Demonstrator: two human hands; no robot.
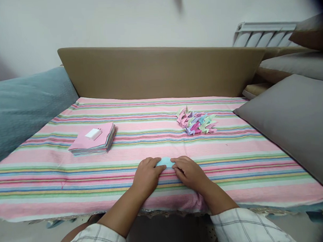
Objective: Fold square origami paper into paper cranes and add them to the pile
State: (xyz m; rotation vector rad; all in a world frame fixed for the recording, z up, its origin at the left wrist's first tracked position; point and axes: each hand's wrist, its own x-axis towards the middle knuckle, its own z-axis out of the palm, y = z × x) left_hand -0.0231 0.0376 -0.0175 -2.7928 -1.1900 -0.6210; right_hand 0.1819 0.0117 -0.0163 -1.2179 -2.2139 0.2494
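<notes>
A small piece of light blue folded paper [165, 162] lies on the striped cloth [140, 116] between my two hands. My left hand [147, 173] grips its left end, thumb below and fingers above. At the right end, my right hand [188, 172] has its fingertips closed on the paper's edge. Beyond my right hand rests a heap of folded paper pieces [195, 121] in pink, purple, green and blue. To the far left sits a stack of coloured square paper [109, 138], pink on top, bearing a white charger plug [93, 134].
A tan backrest panel [159, 71] stands behind the cloth. On the left is a blue-covered cushion [30, 93]. A large grey cushion [291, 120] leans at the right, with more cushions [299, 65] piled behind it. The cloth's fringed edge runs along the front.
</notes>
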